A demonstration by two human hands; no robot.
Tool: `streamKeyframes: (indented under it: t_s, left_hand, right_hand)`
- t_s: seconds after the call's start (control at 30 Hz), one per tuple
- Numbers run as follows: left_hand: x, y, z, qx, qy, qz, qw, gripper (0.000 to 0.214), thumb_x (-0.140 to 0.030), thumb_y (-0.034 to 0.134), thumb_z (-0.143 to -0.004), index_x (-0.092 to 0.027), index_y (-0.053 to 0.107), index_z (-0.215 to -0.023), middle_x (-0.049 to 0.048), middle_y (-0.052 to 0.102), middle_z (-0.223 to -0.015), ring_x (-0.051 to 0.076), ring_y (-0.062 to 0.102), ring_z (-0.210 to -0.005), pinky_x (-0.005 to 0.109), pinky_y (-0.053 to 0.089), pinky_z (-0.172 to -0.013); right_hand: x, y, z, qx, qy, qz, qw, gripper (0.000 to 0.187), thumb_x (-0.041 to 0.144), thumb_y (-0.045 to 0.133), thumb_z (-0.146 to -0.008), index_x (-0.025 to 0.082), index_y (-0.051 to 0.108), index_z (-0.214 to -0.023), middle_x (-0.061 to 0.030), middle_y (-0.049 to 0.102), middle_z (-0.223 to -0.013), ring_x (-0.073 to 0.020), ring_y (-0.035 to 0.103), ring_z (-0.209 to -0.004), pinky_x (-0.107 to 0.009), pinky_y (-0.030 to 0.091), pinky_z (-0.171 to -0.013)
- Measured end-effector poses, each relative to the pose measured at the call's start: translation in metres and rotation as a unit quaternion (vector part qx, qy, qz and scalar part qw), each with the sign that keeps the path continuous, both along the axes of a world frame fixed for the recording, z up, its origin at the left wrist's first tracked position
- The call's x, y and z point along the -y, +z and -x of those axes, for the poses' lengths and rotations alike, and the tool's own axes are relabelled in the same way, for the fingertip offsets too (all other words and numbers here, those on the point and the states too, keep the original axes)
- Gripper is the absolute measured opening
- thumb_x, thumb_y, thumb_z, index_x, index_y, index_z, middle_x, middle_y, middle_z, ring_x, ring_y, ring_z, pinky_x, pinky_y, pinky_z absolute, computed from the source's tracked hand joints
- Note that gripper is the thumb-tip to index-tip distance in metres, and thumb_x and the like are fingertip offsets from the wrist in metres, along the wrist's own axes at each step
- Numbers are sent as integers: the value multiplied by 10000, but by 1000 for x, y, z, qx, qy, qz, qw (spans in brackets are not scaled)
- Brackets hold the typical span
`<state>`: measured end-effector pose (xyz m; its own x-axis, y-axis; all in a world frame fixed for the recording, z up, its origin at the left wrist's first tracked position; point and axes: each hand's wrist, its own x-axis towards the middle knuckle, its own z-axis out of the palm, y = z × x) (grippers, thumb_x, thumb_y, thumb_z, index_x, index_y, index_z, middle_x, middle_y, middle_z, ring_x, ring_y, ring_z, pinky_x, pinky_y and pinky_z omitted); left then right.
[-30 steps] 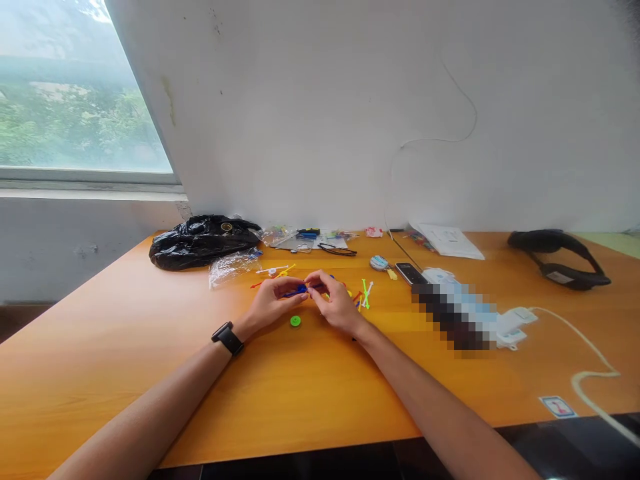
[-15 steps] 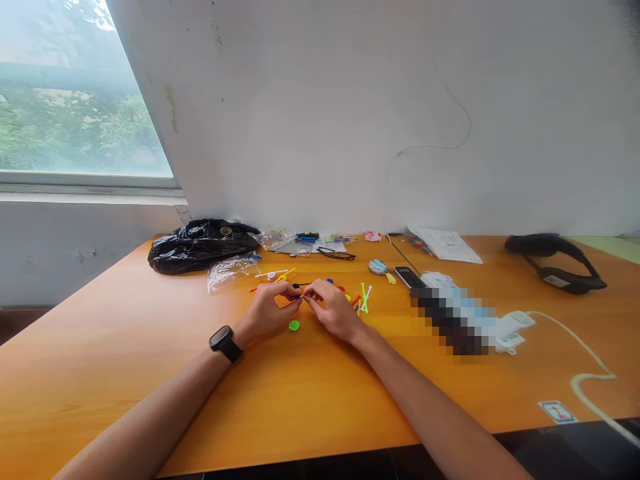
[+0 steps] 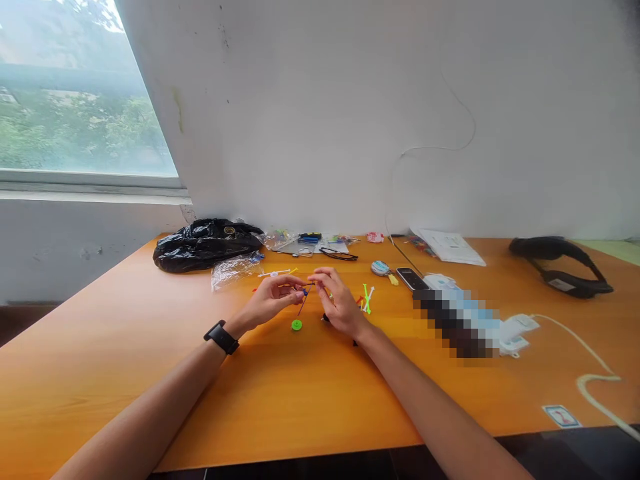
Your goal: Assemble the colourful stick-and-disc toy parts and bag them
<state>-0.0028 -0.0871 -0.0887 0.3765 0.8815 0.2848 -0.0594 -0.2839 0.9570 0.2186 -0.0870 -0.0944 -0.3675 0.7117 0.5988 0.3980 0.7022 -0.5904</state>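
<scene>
My left hand (image 3: pixel 270 301), with a black watch on its wrist, pinches a small blue plastic piece (image 3: pixel 305 292) between thumb and fingertips. Facing it, my right hand (image 3: pixel 341 303) has its fingertips closed on a thin dark rod (image 3: pixel 303 305) that slants down toward the table. How the rod and the blue piece meet is too small to make out. Just below them a green disc (image 3: pixel 297 325) lies on the table. Part of a black piece (image 3: pixel 325 319) shows under my right hand. Green and white plastic sticks (image 3: pixel 367 299) lie to its right.
Along the back of the wooden table (image 3: pixel 240 413) are a black plastic bag (image 3: pixel 205 245), a clear bag (image 3: pixel 235 270), glasses (image 3: pixel 339 255) and papers (image 3: pixel 449 245). To the right lie a tape measure (image 3: pixel 380 268), a dark handheld device (image 3: pixel 411 279), a white plug with cable (image 3: pixel 520 327) and a headset (image 3: pixel 560 263).
My hands have moved slightly apart, and the thin rod now shows slanting between them. The blue piece is more visible in my left fingers. The view has shifted a little.
</scene>
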Motion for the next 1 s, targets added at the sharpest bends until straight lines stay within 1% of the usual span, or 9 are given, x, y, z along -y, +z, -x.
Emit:
streamKeyframes:
  t_s: [0.07,0.13,0.23,0.33,0.43,0.63,0.77,0.9,1.0]
  left_hand:
    - [1,3,0,5,3,10,1000,389,-447,873,-830,-143,755,-1043,122,770,-1036,209,734,-857,375,620,-832]
    - [2,6,1,4,6,11,1000,378,-447,873,-833,-138,752,-1015,111,766,-983,197,724,-820,360,613,-801]
    - [4,10,3,5,7,13,1000,365,-442,871,-837,-139,757,-1006,98,768,-927,191,722,-795,349,604,-782]
    - [4,12,6,10,25,19,999,368,-440,872,-836,-139,763,-1018,104,784,-945,191,732,-792,353,604,-794]
    - [0,11,10,23,57,21,998,376,-442,871,-838,-144,770,-1044,93,789,-925,188,739,-797,340,601,-799]
    - [-16,7,23,158,111,73,979,393,-458,886,-820,-160,758,-1043,57,758,-842,151,709,-739,246,562,-645]
    - [-25,6,33,215,137,76,964,397,-434,908,-796,-169,752,-1048,46,767,-922,128,720,-777,255,603,-776]
    - [-26,2,37,118,162,56,978,434,-483,878,-825,-164,735,-1083,91,794,-1007,204,770,-904,337,622,-861]
    - [-23,-3,33,8,194,27,981,464,-531,874,-806,-152,737,-1035,117,803,-985,239,766,-868,327,611,-729]
  right_hand:
    - [4,2,-1,0,-22,9,1000,364,337,415,-1097,283,545,-1433,-122,564,-1310,-257,578,-1200,-437,469,-1080]
    - [6,5,-4,-4,-35,37,999,391,429,397,-1104,276,521,-1441,-99,582,-1206,-240,595,-1068,-422,501,-997]
    - [6,6,-8,-4,-20,112,994,424,556,324,-1109,247,613,-1085,-43,583,-903,-223,572,-895,-377,511,-861]
    - [3,6,-10,-28,-16,147,989,546,601,272,-1110,248,493,-758,-18,515,-697,-221,547,-805,-352,483,-785]
    - [-1,6,-12,-57,-33,126,990,613,600,272,-1112,242,458,-651,-33,537,-698,-213,555,-779,-350,467,-774]
    - [-4,3,-14,-38,-49,104,993,588,580,323,-1113,231,570,-709,-36,613,-765,-202,600,-789,-336,457,-778]
    - [-7,-1,-14,24,-59,99,993,588,555,345,-1117,219,599,-706,-24,606,-747,-182,594,-740,-322,427,-748]
    - [-9,-4,-15,71,-63,103,990,594,549,349,-1116,215,592,-689,-23,618,-731,-173,580,-707,-309,408,-723]
    - [-9,-4,-15,88,-60,104,989,592,544,341,-1117,216,578,-685,-28,630,-732,-173,581,-712,-300,403,-722]
